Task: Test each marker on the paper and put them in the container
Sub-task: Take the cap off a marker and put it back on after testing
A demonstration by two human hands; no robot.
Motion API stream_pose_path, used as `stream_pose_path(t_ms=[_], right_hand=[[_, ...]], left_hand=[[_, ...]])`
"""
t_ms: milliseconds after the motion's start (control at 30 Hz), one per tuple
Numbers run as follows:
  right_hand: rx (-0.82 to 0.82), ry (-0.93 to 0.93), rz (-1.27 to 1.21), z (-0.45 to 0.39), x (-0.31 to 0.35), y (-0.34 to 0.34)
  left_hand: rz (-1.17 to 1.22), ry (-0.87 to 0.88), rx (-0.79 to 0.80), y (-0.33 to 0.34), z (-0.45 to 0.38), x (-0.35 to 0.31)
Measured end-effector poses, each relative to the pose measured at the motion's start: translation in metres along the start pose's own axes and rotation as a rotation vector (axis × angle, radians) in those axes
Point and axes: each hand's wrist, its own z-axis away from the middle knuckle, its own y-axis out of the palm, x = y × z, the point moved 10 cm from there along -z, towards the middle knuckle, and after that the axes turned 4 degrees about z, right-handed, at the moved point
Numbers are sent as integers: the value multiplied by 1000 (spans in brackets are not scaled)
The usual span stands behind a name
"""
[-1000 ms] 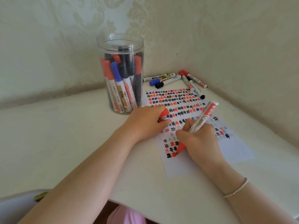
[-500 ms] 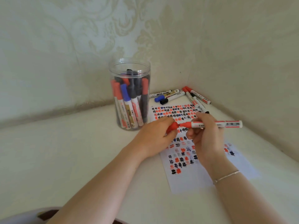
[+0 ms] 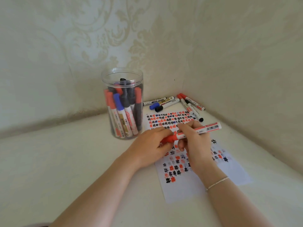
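A red marker (image 3: 208, 128) lies level above the paper (image 3: 183, 187), held between both hands. My right hand (image 3: 195, 145) grips its white barrel. My left hand (image 3: 150, 148) holds the red cap (image 3: 170, 138) on the marker's left end. The paper is covered with red, black and blue test marks. A clear plastic container (image 3: 122, 104) stands to the left of the paper, holding several red, blue and black markers upright.
Several loose markers (image 3: 165, 103) lie at the paper's far edge in the corner, and more markers (image 3: 191, 104) lie to their right by the wall. Walls close in behind and on the right. I wear a thin bracelet (image 3: 217, 183) on my right wrist.
My right hand lifted the marker off the paper and turned it level. The cap in my left hand now sits on its tip. The view tilted up.
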Motion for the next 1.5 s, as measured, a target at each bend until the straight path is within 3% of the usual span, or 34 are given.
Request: stream_pose_path(t_ms=[233,400,467,533,600,700,967,1100,1300,1400,1500], right_hand=[[152,4,24,2,-3,14],[261,146,52,3,-6,18],[119,154,-72,-7,3,0],[-54,62,-8,-13,11,-16],[-116,-40,184,-9,16,-12],[-121,-113,280,-1,17,0],[-109,-85,190,12,16,6],[-78,58,6,14,8,5],[-70,177,-439,11,34,19],[87,133,-372,17,64,52],[232,49,-12,20,92,79]], left_hand=[[331,-69,-14,1,4,6],[538,-120,-59,-7,6,4],[499,-157,-160,-18,7,9],[400,-168,-229,-23,9,11],[319,-188,-303,-28,11,15],[316,-233,-445,-40,18,23],[233,-76,-650,-60,33,12],[123,-7,-699,-70,36,-12],[576,71,-912,-109,45,-50],[550,153,-967,-141,43,-72],[417,290,-1131,-202,53,-86]])
